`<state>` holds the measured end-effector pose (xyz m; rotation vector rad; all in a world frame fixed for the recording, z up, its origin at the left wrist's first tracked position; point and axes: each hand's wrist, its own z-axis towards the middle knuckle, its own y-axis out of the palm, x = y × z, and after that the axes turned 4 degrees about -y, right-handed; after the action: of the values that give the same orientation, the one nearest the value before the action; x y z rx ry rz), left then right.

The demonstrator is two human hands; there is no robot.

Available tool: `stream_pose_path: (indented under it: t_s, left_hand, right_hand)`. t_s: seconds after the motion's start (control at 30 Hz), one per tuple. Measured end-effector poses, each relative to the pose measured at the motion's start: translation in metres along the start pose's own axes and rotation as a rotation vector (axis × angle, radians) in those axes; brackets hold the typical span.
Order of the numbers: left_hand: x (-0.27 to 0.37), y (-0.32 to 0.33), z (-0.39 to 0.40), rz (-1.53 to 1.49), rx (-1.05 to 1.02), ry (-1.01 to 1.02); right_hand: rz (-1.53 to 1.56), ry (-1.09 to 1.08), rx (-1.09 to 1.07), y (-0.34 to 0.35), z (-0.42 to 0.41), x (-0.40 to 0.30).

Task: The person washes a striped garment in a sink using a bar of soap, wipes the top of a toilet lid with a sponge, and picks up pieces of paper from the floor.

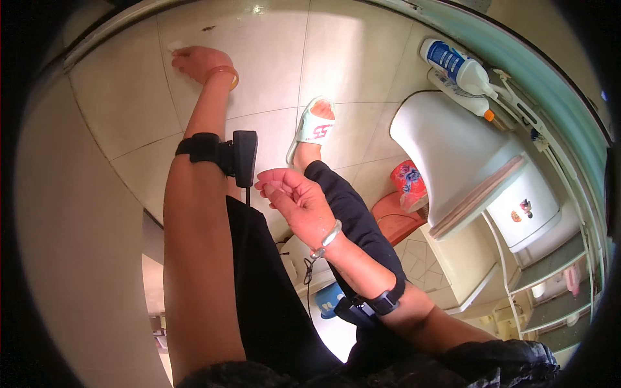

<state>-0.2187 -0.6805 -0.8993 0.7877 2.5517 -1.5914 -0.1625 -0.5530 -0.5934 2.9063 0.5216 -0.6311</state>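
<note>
My left hand [203, 64], an amber-coloured bangle at its wrist, reaches down to the beige tiled floor [262, 63]. Its fingers are bent over a thin white wad, perhaps tissue [178, 46], which is mostly hidden under them. Nearby on the tile lies a small dark smudge [208, 28]. My right hand [303, 206] hangs in front of my dark trouser leg, wearing a silver bangle [332, 234]. The fingers curl loosely, apart from the thumb, and I see nothing in them. A black strapped device [245, 157] sits on my left forearm.
My foot in a pale slipper [315, 128] stands on the floor. To the right are a white toilet [436, 131], two white bottles [446, 60] [458, 94], a red floral package [407, 177] and a rack [548, 276]. A cable [308, 276] hangs by my right wrist.
</note>
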Motion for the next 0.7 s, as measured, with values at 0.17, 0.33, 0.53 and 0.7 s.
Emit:
stream_pose_path:
  t_s: [0.17,0.33,0.53,0.7]
  left_hand:
    - [0.028,-0.035,-0.011,-0.616,0.149,0.217]
    - [0.028,-0.034,-0.017,-0.704,0.008,0.419]
    - [0.0,-0.005,-0.021,-0.424,0.164,0.968]
    - [-0.014,0.006,-0.041,-0.48,0.122,1.146]
  right_hand:
    - [0.041,-0.008,-0.016,0.001,0.001,-0.006]
    - [-0.001,-0.001,-0.001,-0.004,0.002,-0.015]
    - [0.011,-0.023,-0.043,-0.001,0.002,-0.01]
    - [0.005,-0.043,-0.038,-0.003,0.004,-0.005]
